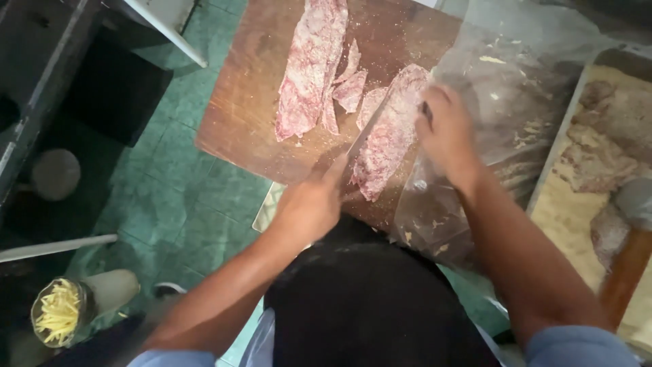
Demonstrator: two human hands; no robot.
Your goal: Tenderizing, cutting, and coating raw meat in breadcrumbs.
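A wooden cutting board (244, 115) carries several flat slabs of raw reddish meat. My left hand (309, 204) grips a knife (367, 132), and its blade slants up across the nearest meat slab (390, 146). My right hand (448, 132) presses on that slab's right edge with the fingers curled, blurred by motion. A long strip of meat (309, 68) lies further left on the board, with small trimmed pieces (351, 88) beside it.
A crumb-dusted clear plastic sheet (506, 102) lies right of the board. A tray (570, 211) of breaded meat stands at the far right with a wooden-handled mallet (628, 265) on it. Below left are green floor tiles (176, 204) and a container of yellow shreds (58, 312).
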